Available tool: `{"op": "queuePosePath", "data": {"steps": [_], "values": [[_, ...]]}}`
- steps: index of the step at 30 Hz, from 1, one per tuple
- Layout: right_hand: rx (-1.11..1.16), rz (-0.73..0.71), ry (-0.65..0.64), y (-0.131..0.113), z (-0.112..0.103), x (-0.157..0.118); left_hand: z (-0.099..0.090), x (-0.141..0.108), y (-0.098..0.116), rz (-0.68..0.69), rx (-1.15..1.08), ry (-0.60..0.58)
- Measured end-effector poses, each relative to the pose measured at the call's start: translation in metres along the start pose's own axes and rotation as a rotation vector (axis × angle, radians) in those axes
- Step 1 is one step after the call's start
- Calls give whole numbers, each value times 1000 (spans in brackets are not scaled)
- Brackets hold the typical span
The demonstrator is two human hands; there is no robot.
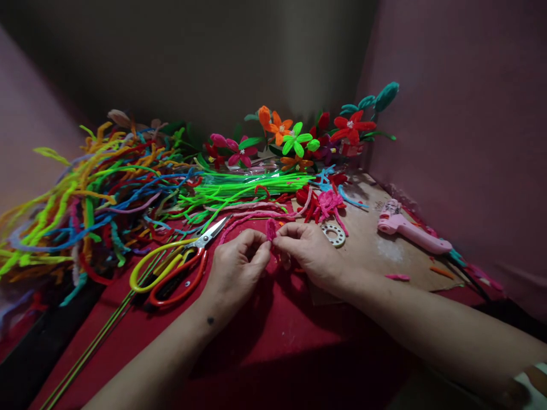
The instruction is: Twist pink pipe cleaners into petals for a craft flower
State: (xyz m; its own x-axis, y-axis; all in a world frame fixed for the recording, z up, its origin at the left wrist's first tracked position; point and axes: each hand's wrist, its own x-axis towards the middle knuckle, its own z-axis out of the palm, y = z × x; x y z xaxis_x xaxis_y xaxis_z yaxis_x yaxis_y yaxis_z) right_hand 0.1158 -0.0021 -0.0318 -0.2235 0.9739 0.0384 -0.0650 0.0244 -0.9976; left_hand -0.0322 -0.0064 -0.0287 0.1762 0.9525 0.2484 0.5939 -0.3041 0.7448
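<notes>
Between my two hands is a small magenta pipe-cleaner loop [270, 229], standing up above the fingertips. My left hand [239, 262] pinches its lower left side with thumb and forefinger. From the right, my right hand [310, 250] pinches the same piece, thumb and forefinger close to the left fingertips. The lower part of the loop is hidden by the fingers. Beside my left hand lie scissors [200, 242] with one yellow and one red handle, blades apart. A round metal disc with holes [333, 234] rests just beyond my right hand.
A big heap of coloured pipe cleaners [98, 193] covers the left side. Green pipe cleaners [256, 185] lie across the middle, with finished pipe-cleaner flowers [294, 139] behind. A pink glue gun [412, 228] rests on a cardboard sheet [371, 250] at right. Thin green stems [96, 341] extend front left.
</notes>
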Motion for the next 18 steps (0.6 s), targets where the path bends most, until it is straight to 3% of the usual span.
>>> {"op": "queuePosePath", "data": {"steps": [9, 18], "values": [[80, 27, -12, 4, 1, 2, -6, 3, 15, -228, -217, -108], [-136, 14, 31, 6, 0, 6, 2, 3, 11, -225, -289, -110]]}}
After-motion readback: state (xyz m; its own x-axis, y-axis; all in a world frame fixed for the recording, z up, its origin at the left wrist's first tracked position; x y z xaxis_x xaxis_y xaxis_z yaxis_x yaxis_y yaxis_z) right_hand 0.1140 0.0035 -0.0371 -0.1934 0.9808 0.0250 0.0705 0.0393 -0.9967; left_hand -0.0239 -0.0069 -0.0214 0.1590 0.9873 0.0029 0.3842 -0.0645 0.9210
